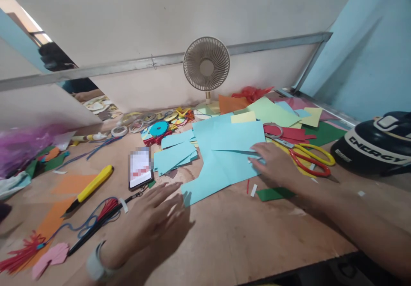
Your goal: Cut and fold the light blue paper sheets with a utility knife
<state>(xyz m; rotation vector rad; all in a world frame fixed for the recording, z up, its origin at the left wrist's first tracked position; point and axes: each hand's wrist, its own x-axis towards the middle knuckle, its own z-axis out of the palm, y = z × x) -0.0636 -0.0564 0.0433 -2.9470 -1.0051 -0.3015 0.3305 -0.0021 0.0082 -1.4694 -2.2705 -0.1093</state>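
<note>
Light-blue paper (229, 166) lies on the wooden table in front of me, with a cut or folded edge running across its middle. My right hand (276, 166) is at its right side, fingers bent around a bit of the paper. Beside the paper's lower left corner, my left hand (150, 213) hovers or rests low with fingers stretched out, holding nothing. Smaller light-blue paper pieces (175, 157) are stacked to the left. Scissors with red and yellow handles (311, 159) lie just beyond my right hand, partly over coloured paper.
A phone (140, 170), a yellow cutter knife (93, 187) and a black pen (96, 226) lie on the left. A small fan (206, 65) stands at the back. A black jug (375, 144) is at the right. Dark green paper (274, 194) lies near my right wrist.
</note>
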